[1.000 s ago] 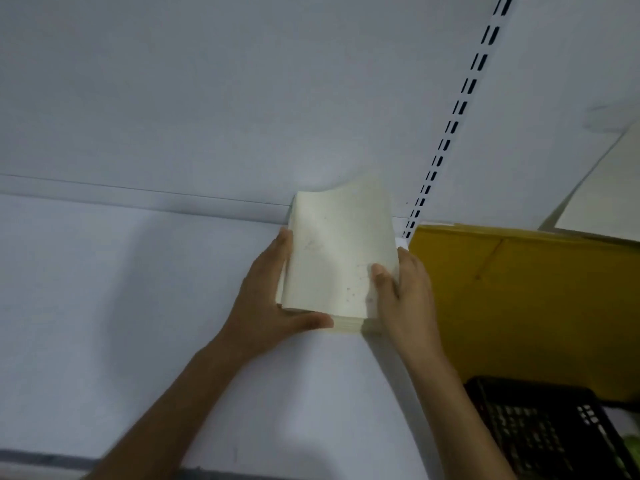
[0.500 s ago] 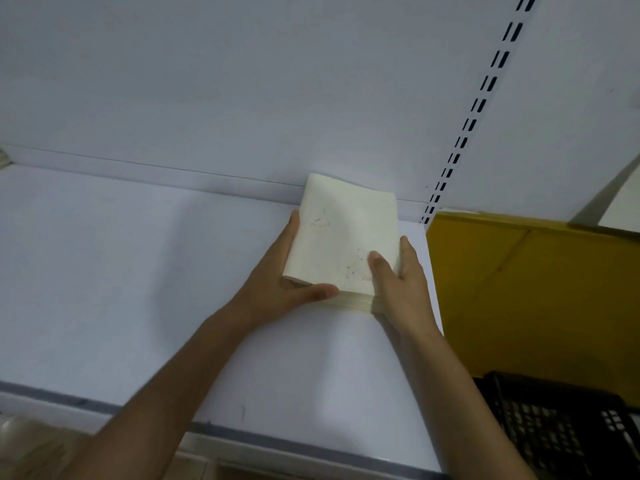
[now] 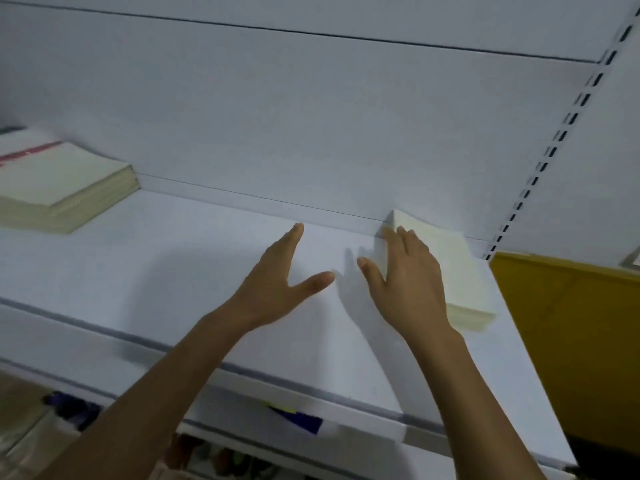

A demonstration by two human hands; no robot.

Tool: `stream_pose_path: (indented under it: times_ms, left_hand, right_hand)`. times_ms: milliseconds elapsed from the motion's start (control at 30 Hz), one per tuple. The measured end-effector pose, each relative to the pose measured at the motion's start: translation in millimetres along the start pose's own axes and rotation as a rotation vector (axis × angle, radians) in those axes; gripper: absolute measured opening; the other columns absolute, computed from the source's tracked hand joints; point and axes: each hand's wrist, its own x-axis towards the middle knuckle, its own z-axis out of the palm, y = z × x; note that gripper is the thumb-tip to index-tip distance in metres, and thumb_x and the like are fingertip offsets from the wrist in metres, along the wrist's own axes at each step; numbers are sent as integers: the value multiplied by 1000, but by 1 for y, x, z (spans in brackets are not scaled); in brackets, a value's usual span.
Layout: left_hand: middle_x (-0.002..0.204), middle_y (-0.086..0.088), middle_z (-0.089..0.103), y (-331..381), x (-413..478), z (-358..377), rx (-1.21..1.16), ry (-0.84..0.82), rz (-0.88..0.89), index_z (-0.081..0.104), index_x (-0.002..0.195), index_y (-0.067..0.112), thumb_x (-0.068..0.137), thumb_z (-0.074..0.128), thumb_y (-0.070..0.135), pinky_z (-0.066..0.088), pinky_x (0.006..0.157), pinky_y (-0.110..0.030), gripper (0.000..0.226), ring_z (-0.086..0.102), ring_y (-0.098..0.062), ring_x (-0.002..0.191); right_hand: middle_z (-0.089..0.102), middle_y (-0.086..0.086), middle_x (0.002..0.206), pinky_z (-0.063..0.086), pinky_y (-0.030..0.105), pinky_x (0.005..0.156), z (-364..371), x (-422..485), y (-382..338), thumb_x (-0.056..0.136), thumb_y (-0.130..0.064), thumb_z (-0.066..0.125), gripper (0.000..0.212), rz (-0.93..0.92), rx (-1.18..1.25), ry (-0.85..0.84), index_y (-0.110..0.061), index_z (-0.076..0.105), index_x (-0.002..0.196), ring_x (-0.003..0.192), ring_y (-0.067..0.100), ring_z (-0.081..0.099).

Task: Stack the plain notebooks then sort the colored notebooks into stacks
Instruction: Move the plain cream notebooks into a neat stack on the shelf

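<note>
Left hand (image 3: 277, 282) spread, empty | right hand (image 3: 408, 285) straight-fingered at left edge of cream plain paper notebook stack (image 3: 464, 271), right end of white metal shelf (image 3: 173, 271) | step: plain stack seemingly set | next: likely fetch coloured notebooks

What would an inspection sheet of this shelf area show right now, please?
Surface: white shelf, flat, meeting the back wall.
Job's things: small stack of plain notebooks at the shelf's right end by the wall; taller stack far left, red stripe on top.
Clutter: blurred dark blue item below the shelf.
Hands: left hand open over bare shelf; right hand open at the small stack's left edge, contact unclear.
Cables: nothing seen.
Surroundings: slotted rail; yellow board at right.
</note>
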Motion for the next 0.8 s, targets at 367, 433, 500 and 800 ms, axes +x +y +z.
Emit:
stream_pose_path:
  times_ms: [367,433,500,800]
  left_hand:
    - [153,-7,29,-147,-175,-214,847,289,-64,25,146,16,85,36,53,32,108,-49,72,29,-25,140]
    - [150,-9,35,-171,-194,-237,874,281,-102,29,144,13,84,36,50,36,105,-50,71,35,-27,137]
    - [149,-9,38,-189,-205,-256,896,294,-111,32,143,11,84,35,49,36,103,-49,71,38,-27,136]
    - [145,-11,44,-267,-168,-294,911,284,-104,37,141,11,81,49,50,37,101,-49,72,44,-29,131]
  right_hand:
    - [28,2,155,16,35,117,88,-56,-279,95,-51,41,59,-361,142,-144,-24,31,147,144,20,23]
    - [30,1,155,17,35,116,101,-62,-313,95,-51,41,58,-397,156,-166,-25,32,146,143,19,25]
    - [32,1,154,18,35,116,112,-64,-341,95,-51,41,58,-422,165,-175,-25,33,146,142,19,27]
    - [46,3,145,27,37,112,174,-22,-411,92,-46,53,51,-409,183,-138,-22,49,137,134,23,41]
